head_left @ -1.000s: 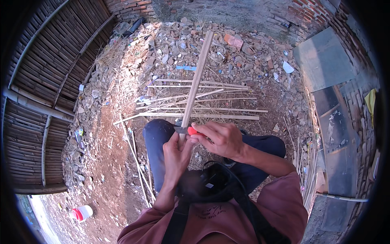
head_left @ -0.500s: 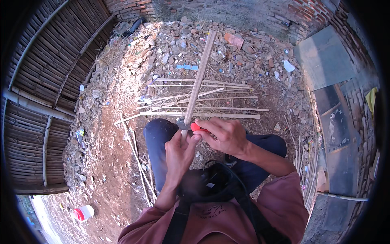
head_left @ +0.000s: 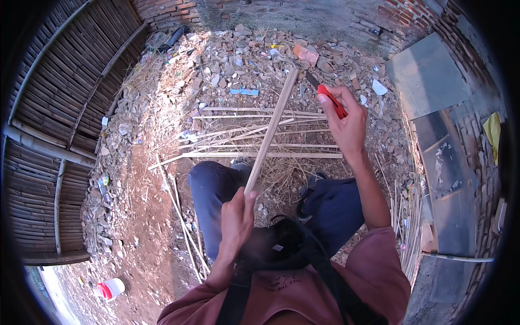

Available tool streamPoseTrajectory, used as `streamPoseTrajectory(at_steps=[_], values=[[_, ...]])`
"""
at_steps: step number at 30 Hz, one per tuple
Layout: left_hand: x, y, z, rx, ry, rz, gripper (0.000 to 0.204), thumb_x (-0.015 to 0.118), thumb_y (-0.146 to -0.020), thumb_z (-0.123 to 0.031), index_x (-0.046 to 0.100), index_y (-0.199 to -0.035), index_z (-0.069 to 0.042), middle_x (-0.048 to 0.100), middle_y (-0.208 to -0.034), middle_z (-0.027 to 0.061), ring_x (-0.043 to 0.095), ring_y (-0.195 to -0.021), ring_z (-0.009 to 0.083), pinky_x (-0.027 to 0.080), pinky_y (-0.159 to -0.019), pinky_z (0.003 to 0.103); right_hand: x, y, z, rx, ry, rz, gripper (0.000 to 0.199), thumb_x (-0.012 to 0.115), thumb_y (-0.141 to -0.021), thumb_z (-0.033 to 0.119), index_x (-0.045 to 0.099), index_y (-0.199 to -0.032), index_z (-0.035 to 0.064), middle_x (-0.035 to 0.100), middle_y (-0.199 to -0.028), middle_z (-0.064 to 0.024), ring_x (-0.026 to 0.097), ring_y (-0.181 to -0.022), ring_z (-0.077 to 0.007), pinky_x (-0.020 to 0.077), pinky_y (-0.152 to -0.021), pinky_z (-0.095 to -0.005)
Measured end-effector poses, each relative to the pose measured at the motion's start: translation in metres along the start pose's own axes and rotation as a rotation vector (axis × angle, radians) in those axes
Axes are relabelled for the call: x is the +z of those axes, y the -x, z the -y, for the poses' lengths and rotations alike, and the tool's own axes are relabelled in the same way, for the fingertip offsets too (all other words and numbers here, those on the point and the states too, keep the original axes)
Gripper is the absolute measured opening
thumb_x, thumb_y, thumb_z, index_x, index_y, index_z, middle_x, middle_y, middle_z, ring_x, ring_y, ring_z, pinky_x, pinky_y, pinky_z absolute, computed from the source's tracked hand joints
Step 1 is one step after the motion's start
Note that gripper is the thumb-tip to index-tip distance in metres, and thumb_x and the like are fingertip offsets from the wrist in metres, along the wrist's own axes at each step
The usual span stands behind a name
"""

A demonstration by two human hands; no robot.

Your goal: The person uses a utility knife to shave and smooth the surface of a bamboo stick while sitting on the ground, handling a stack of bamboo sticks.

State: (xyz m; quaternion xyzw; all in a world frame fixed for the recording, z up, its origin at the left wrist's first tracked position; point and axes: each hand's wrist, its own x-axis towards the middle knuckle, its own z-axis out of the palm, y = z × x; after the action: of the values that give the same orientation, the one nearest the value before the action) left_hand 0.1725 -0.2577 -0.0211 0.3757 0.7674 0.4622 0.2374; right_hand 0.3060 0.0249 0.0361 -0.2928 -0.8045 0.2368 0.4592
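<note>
My left hand (head_left: 236,219) is closed around the near end of a long wooden strip (head_left: 272,131), which slants up and away to the right over the ground. In my right hand (head_left: 348,123) is a red-handled utility knife (head_left: 332,101), its dark blade pointing up and left. The blade is just to the right of the strip's far end, and a small gap shows between them. Beneath the strip, several thin wooden slats (head_left: 260,155) lie roughly crosswise on the ground beyond my knees.
Broken brick and stone rubble (head_left: 233,65) covers the ground toward the back wall. A bamboo wall (head_left: 59,86) stands at left, with a red-and-white container (head_left: 112,288) near its foot. More thin strips (head_left: 181,222) lie left of my leg. Flat boards (head_left: 430,76) lean at right.
My right hand has moved with the knife from beside my left hand up and right, to near the strip's far end. The strip's far end sits lower and a bit farther right.
</note>
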Motion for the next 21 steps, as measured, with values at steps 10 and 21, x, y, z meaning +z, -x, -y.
streamPoseTrajectory(at_steps=[10, 21], values=[[-0.007, -0.024, 0.004, 0.076, 0.06, -0.009, 0.032, 0.057, -0.114, -0.028, 0.057, -0.104, 0.003, 0.055, -0.065, 0.0173, 0.056, -0.055, 0.0289, 0.042, -0.055, 0.043, 0.043, 0.066, 0.044, -0.291, -0.147, 0.377, 0.024, 0.077, -0.099, 0.031, 0.071, -0.111, 0.0112, 0.079, -0.095, -0.0075, 0.078, -0.077, -0.028, 0.06, -0.061, -0.0399], [-0.005, -0.024, 0.001, 0.111, 0.223, -0.002, 0.023, 0.068, -0.107, -0.018, 0.066, -0.112, 0.004, 0.059, -0.068, 0.0069, 0.046, -0.061, 0.0104, 0.042, -0.057, 0.032, 0.05, 0.083, 0.048, -0.361, -0.072, 0.483, 0.024, 0.079, -0.096, 0.034, 0.074, -0.109, 0.0151, 0.075, -0.085, -0.0043, 0.074, -0.066, -0.0255, 0.0574, -0.054, -0.0389]])
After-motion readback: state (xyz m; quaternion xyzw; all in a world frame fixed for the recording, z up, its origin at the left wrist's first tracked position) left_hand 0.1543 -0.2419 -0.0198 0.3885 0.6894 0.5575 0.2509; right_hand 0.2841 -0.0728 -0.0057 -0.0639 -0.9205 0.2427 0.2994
